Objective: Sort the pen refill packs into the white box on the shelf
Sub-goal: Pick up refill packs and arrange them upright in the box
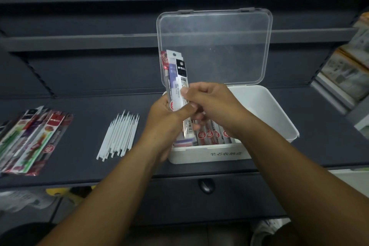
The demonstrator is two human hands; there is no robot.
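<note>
We hold a bundle [176,74] of refill packs upright over the nine o'clock end of the box [265,106], which sits on the shelf [319,136] just past the middle of our view, toward one o'clock. Our left hand [169,120] wraps the bundle's lower half from the nine o'clock side, thumb across the front. Our right hand [211,106] comes in from three o'clock and pinches the front pack between thumb and curled fingers. The clear lid [215,46] stands open at twelve o'clock behind the bundle. Laid packs [211,136] already fill the box's six o'clock stretch, side by side, while the end toward three o'clock looks bare. More packs wait in a pile [34,138] at nine o'clock, with loose refills [119,136] between pile and box. We judge the step in hand to be peeling one pack off and laying it in. To do it well, we should grip the rest firmly with the left hand so they do not fan or slip, and slide the front pack free toward three o'clock. We then lay it flat beside the laid packs, lengthwise like them, and clear of the lid so it is not knocked shut.
</note>
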